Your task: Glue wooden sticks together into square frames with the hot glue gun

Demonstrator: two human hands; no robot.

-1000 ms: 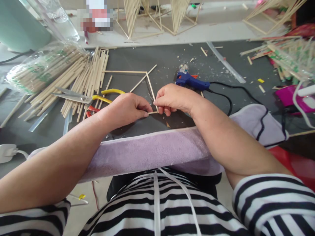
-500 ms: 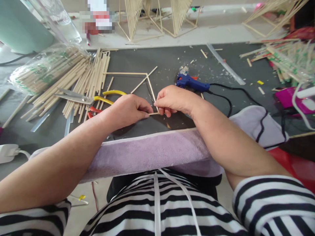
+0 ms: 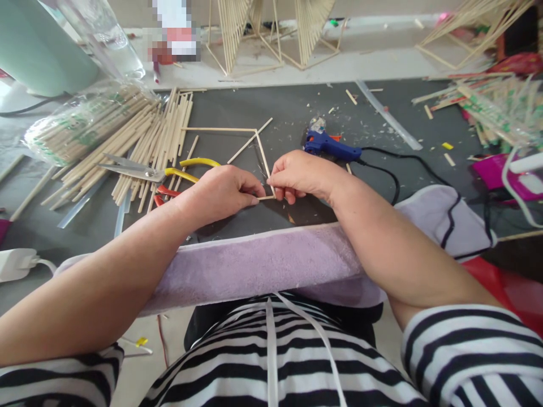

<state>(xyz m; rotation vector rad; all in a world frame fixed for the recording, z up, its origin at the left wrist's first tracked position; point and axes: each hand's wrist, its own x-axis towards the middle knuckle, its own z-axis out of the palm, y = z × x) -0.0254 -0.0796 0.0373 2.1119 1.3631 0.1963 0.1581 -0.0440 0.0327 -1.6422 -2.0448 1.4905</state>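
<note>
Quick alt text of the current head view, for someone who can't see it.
A person's left hand and right hand pinch an angular stick frame near one corner on a grey table. Yellow-handled scissors lie across loose sticks to the left; a blue glue gun lies beyond the right hand. Slatted stick structures stand behind.

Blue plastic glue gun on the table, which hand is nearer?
Right: the right hand is just below the blue plastic glue gun in the picture; the left hand is farther away, to the lower left.
</note>
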